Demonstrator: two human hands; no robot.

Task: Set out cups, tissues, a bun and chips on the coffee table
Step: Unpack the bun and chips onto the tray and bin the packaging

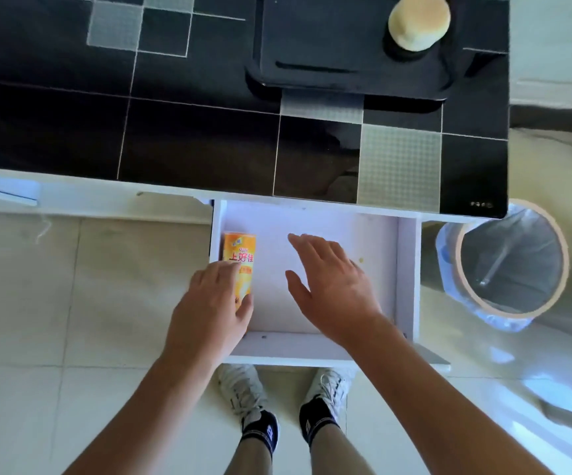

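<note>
Both hands reach into the drawer (406,269): left hand (214,303) grips the chips (240,258) to lift them, right hand (332,286) hovers open.

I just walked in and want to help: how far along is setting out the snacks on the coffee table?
Done: the bun sits on the black tray on the coffee table. In hand: the left hand grips the orange chips can lying in the open drawer, while the right hand hovers open over the drawer. Left: chips onto the table; no cups or tissues are in view.
</note>
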